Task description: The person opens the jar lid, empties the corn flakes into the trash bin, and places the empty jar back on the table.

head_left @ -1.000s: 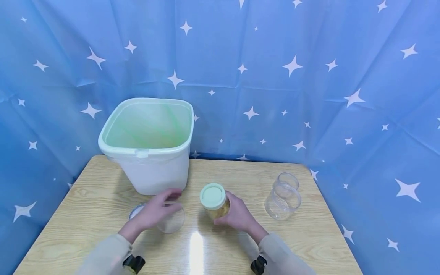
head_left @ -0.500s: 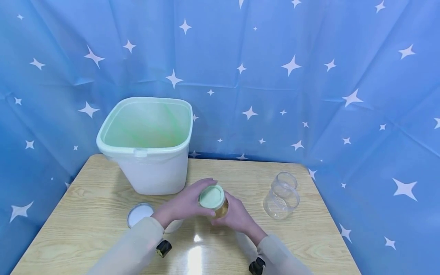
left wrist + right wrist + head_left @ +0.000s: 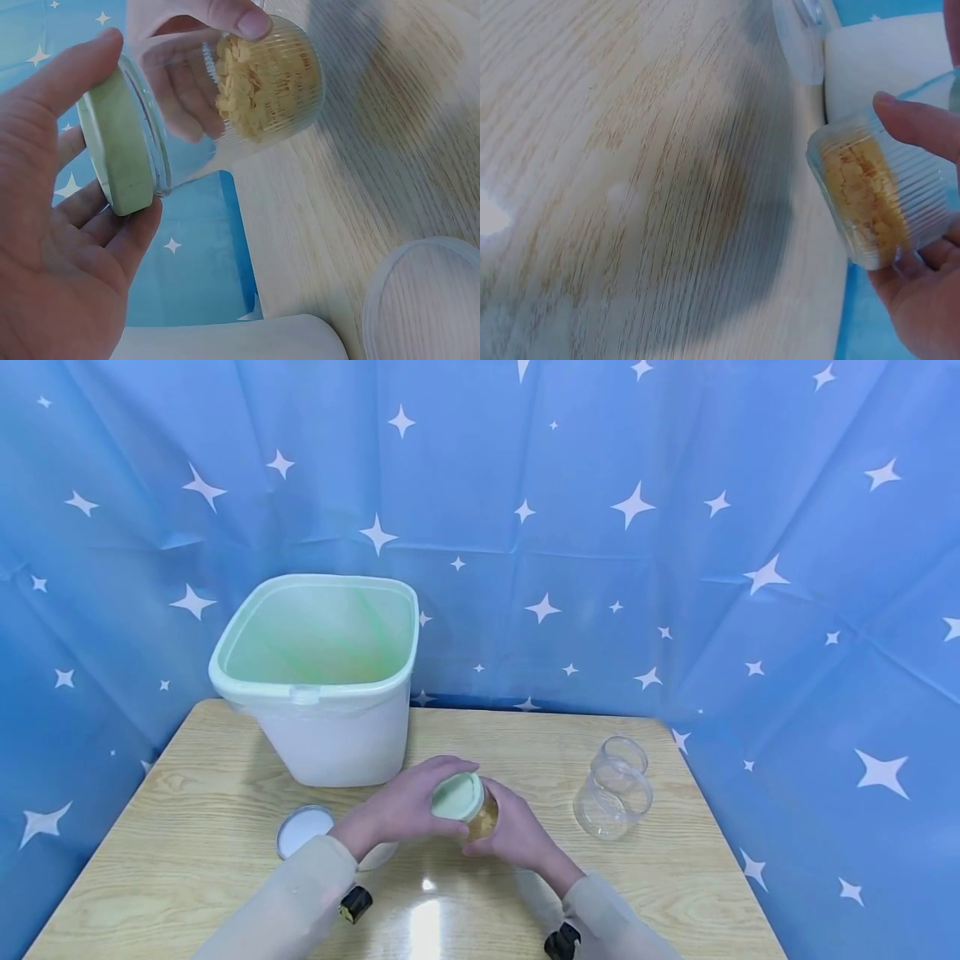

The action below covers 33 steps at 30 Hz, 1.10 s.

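Observation:
Both hands hold a clear ribbed jar (image 3: 262, 94) with yellow flakes inside, tilted above the wooden table. My left hand (image 3: 401, 806) grips its pale green lid (image 3: 118, 150), with the thumb on one side and the fingertips on the other. The lid sits on the jar's mouth. My right hand (image 3: 519, 831) holds the jar body near its base. In the right wrist view, the right thumb lies along the ribbed wall and the flakes are gathered toward the bottom of the jar.
A white bin (image 3: 337, 743) with a pale green rim stands at the back left. In front of it lie a round white disc (image 3: 303, 828) with a darker edge and a clear round lid (image 3: 382, 322). Clear containers (image 3: 611, 810) stand on the right. A starry blue curtain (image 3: 570, 460) hangs behind.
My left hand has moved right from over the clear lid and taken hold of the jar's green lid. The jar has tipped, its lid leaning left. The right hand keeps its grip.

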### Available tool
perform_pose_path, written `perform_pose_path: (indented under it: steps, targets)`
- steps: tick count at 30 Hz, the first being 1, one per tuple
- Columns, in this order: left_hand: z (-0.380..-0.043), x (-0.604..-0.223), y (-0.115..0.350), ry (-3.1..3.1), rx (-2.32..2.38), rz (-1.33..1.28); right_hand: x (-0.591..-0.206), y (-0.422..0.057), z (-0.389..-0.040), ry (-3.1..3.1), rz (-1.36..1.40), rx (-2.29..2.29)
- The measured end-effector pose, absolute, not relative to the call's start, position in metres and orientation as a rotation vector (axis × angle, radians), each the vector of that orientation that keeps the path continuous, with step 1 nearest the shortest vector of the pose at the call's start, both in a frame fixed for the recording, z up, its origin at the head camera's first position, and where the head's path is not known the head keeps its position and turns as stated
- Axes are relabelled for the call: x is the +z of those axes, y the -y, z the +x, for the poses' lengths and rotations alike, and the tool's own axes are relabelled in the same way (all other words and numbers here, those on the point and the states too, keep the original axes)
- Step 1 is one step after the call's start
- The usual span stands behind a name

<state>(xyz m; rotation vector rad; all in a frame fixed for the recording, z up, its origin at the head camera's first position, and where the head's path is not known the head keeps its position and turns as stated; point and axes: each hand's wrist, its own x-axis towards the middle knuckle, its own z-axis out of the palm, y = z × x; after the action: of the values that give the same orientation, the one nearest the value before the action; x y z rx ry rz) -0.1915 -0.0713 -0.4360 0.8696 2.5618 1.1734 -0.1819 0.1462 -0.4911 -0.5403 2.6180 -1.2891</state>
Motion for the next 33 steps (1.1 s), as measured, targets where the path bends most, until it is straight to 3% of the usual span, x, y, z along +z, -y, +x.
perform_pose_path:
  steps: [23,33]
  targets:
    - [-0.185,-0.437,0.059,-2.832,0.956,0.618,-0.491,-0.141,-0.181,-2.655,-0.530,-1.246]
    - [-0.187,-0.430,0.077,-2.615,0.976,0.984,-0.489,-0.144,-0.181,-2.662,-0.546,-1.237]
